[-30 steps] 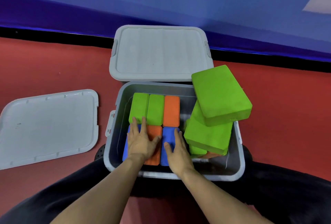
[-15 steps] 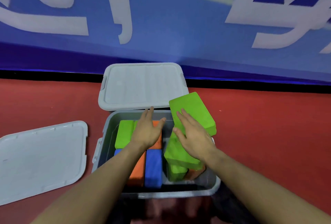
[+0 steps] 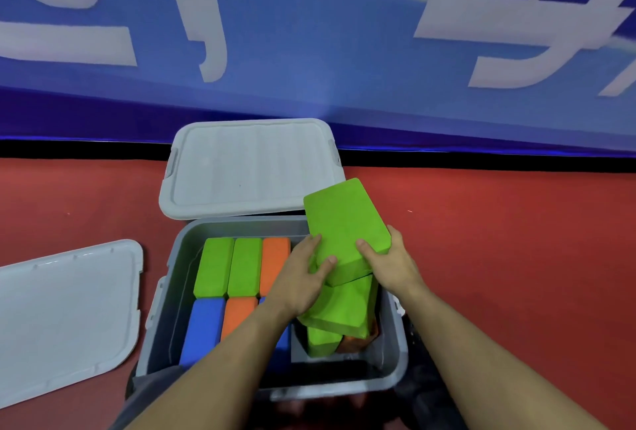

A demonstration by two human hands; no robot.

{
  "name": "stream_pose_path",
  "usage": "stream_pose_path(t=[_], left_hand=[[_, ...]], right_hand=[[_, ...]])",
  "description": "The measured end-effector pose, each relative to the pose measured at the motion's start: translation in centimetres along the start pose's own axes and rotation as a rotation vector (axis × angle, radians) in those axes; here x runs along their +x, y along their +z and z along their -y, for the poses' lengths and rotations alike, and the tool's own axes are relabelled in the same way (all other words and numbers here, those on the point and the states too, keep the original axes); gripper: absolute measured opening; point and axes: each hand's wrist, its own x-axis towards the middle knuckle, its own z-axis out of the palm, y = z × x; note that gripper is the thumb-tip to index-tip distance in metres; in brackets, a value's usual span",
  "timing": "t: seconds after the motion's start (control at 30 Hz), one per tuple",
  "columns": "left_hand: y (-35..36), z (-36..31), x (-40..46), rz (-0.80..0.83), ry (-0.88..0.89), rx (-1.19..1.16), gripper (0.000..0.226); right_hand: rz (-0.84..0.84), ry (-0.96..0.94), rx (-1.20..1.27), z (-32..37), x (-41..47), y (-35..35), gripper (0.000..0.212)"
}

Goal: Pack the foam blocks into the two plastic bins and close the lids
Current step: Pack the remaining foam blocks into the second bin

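You are holding the top green block (image 3: 346,226) with your left hand (image 3: 303,281) and right hand (image 3: 390,266), fingers curled on its near end above the open bin (image 3: 179,278), so next I think you must lay it flat inside.

A: What can't be made out from up here?

B: My left forearm covers most of the third blue block (image 3: 283,343) in the near row; only slivers show. An orange block (image 3: 358,340) sits under the green pile, mostly buried, shape unclear.

A: And the hands?

B: Left hand (image 3: 303,278) hides the near end of the orange block in the far row (image 3: 274,261). Palm of my right hand (image 3: 392,266) is out of sight behind the top green block (image 3: 344,223).

A: Edges?

B: The loose lid (image 3: 69,319) on the left is cut by the frame. Wall lettering (image 3: 516,16) is cropped and blurred, unreadable. The second bin under the closed lid (image 3: 251,168) is hidden.
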Motion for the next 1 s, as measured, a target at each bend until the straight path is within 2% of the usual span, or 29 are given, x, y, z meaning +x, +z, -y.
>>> stream_pose_path(t=[0.13, 0.23, 0.3, 0.43, 0.67, 0.8, 0.87, 0.93, 1.0], left_hand=[[0.8, 0.5, 0.5, 0.025, 0.012, 0.073, 0.079], [0.3, 0.4, 0.3, -0.046, 0.042, 0.19, 0.099], [-0.2, 0.0, -0.2, -0.173, 0.05, 0.263, 0.105], [-1.8, -0.3, -0.9, -0.412, 0.067, 0.376, 0.097], [-4.3, 0.0, -1.7, -0.431, 0.074, 0.378, 0.087], [-6.0, -0.3, -1.7, -0.489, 0.041, 0.33, 0.096], [-7.0, -0.4, -1.8, -0.509, 0.017, 0.291, 0.088], [-7.7, -0.4, -2.0, -0.526, -0.016, 0.242, 0.079], [-8.2, -0.3, -2.2, -0.545, -0.056, 0.212, 0.077]], right_hand=[[-0.044, -0.066, 0.081, 1.8, -1.2, 0.7, 0.078], [-0.096, -0.183, 0.121, 3.2, -2.1, 1.9, 0.079], [-0.095, -0.24, 0.177, 4.1, -2.8, 2.8, 0.08], [-0.041, -0.34, 0.283, 5.6, -3.9, 4.9, 0.076], [0.088, -0.43, 0.374, 6.1, -4.1, 6.4, 0.05], [0.299, -0.388, 0.603, 6.4, -4.6, 6.0, 0.036], [0.384, -0.373, 0.655, 6.6, -4.7, 6.3, 0.039], [0.381, -0.382, 0.577, 6.4, -4.5, 6.6, 0.042], [0.25, -0.371, 0.4, 5.8, -4.1, 6.8, 0.047]])
